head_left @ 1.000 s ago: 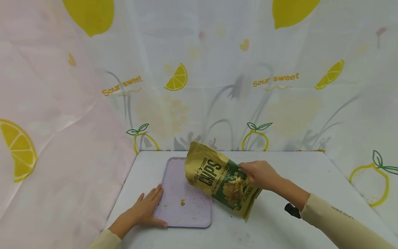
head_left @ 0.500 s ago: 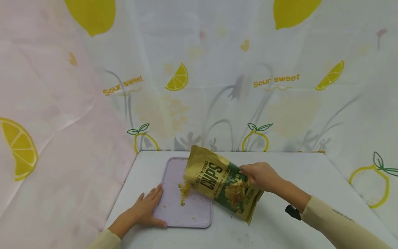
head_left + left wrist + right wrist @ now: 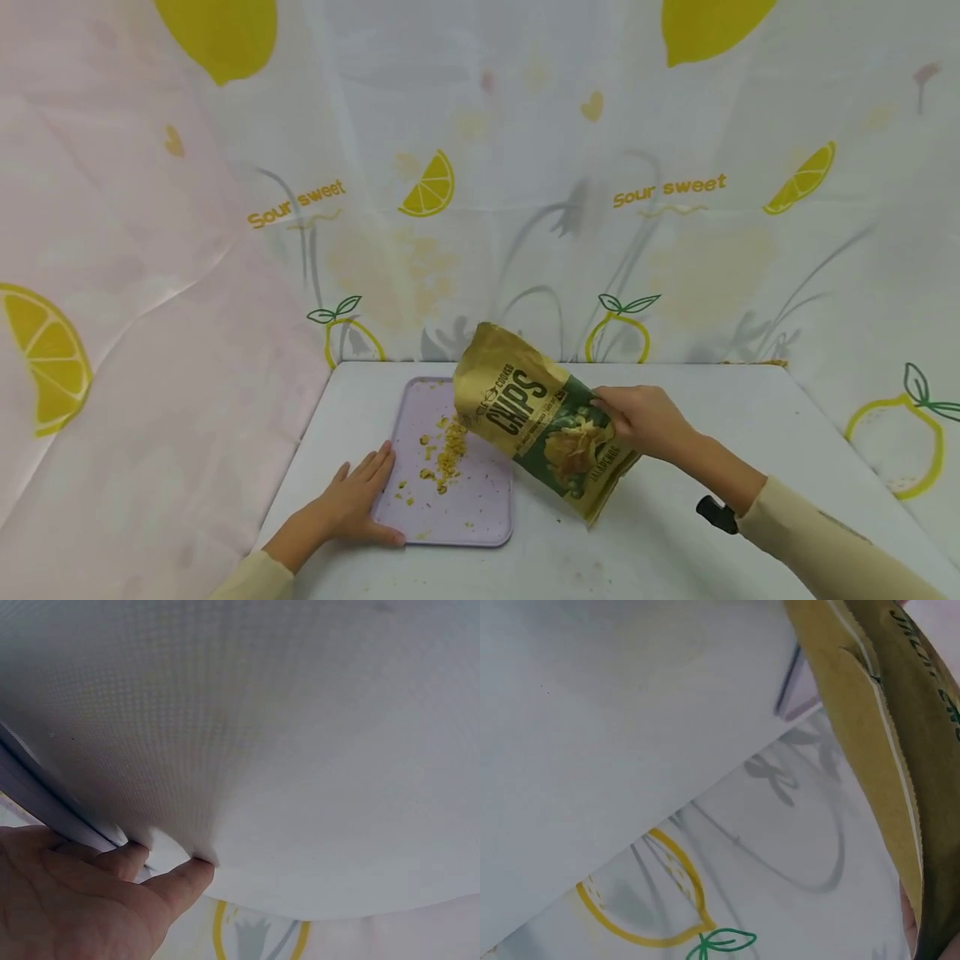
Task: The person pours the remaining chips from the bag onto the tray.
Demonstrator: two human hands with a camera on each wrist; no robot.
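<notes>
Gold bag [image 3: 536, 417] tilts, gripped by right hand [image 3: 641, 421]; spread left hand [image 3: 348, 504] touches tray [image 3: 476, 500].

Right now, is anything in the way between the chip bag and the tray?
Nothing visible is: the bag in the right hand tilts over the tray, beside crumbs. The left hand rests at the tray's left edge.

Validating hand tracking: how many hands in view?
2: the left hand, touching the left edge of the tray; the right hand, gripping the chip bag. No others show.
</notes>
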